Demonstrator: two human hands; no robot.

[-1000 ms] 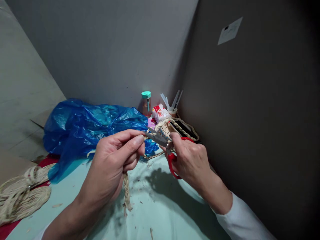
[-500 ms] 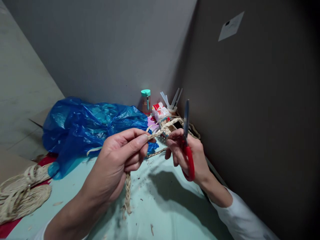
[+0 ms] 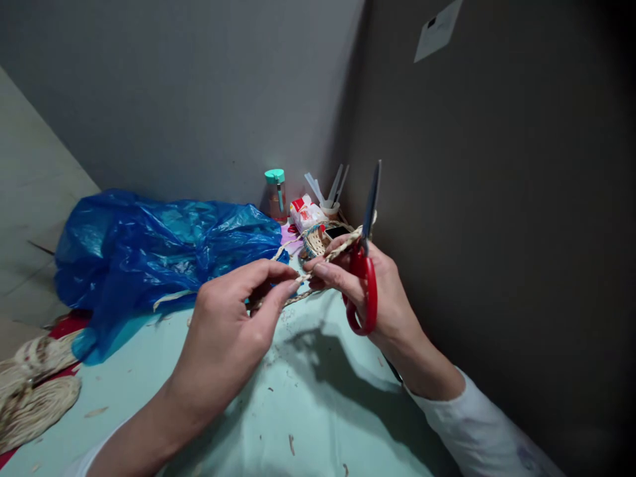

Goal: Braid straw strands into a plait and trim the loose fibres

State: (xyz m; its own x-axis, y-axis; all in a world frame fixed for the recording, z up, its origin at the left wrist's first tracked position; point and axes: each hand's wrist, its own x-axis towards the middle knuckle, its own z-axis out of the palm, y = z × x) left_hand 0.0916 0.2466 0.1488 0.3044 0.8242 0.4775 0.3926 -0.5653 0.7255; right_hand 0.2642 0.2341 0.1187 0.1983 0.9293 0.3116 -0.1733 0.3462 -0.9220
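Observation:
A pale braided cord runs between my two hands above the pale green table. My left hand pinches the cord between thumb and forefinger. Close beside it, my right hand grips the same braid with its fingertips. Red-handled scissors hang on the right hand, their blades pointing up; how the fingers pass through the loops is partly hidden. Another stretch of braid passes below the fingertips. Behind the hands lies a small woven piece with a blue edge.
A blue plastic bag fills the back left. Bundled cords lie at the left edge. A jar with a teal lid, a red-and-white packet and a cup of strips stand at the back. A dark wall rises on the right.
My right hand has closed its fingertips onto the braid near the left hand, and the scissors have tilted. The braid end hanging below my left hand no longer shows. The view has shifted right.

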